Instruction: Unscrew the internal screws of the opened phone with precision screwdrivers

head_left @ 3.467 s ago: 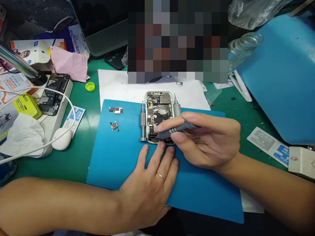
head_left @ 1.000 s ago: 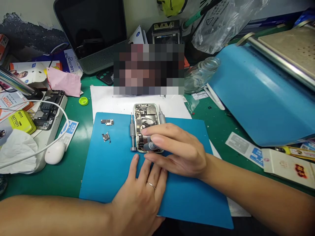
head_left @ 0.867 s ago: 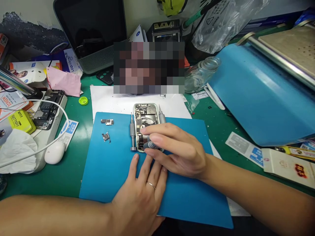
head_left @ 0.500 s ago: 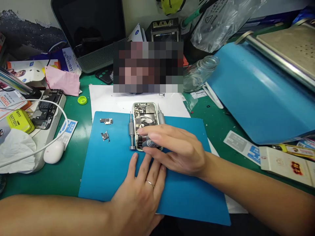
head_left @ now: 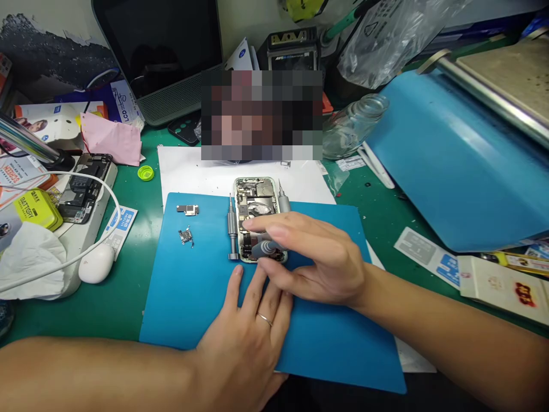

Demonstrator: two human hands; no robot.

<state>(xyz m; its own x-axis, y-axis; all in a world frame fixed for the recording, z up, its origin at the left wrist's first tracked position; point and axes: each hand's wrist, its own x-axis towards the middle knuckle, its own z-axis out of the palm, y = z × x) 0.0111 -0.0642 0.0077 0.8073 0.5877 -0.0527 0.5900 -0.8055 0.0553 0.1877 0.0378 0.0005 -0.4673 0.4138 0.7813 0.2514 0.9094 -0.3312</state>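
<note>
An opened smartphone (head_left: 261, 191) lies on a blue mat (head_left: 193, 303), its inner parts bare. My right hand (head_left: 319, 257) is over its lower end, thumb and fingers curled around a grey screwdriver (head_left: 266, 247); the screwdriver's tip is hidden. My left hand (head_left: 253, 323) lies on the mat with fingers spread, fingertips by the phone's bottom edge. A second grey screwdriver (head_left: 232, 229) lies along the phone's left side. Another grey screwdriver (head_left: 283, 197) lies on the right, partly behind my right hand. Two small metal phone parts, a bracket (head_left: 187, 210) and a smaller piece (head_left: 186, 235), rest at the left.
Behind the mat are white paper (head_left: 180, 166) and a blurred-out patch. Left are a white cable (head_left: 103, 189), another opened phone (head_left: 83, 186) and a green cap (head_left: 146, 173). A glass jar (head_left: 355, 123) and a large blue sheet (head_left: 429, 166) are at the right.
The view has shifted slightly. My right thumb and the screwdriver handle have moved a little to the right. My left hand stays in place on the mat.
</note>
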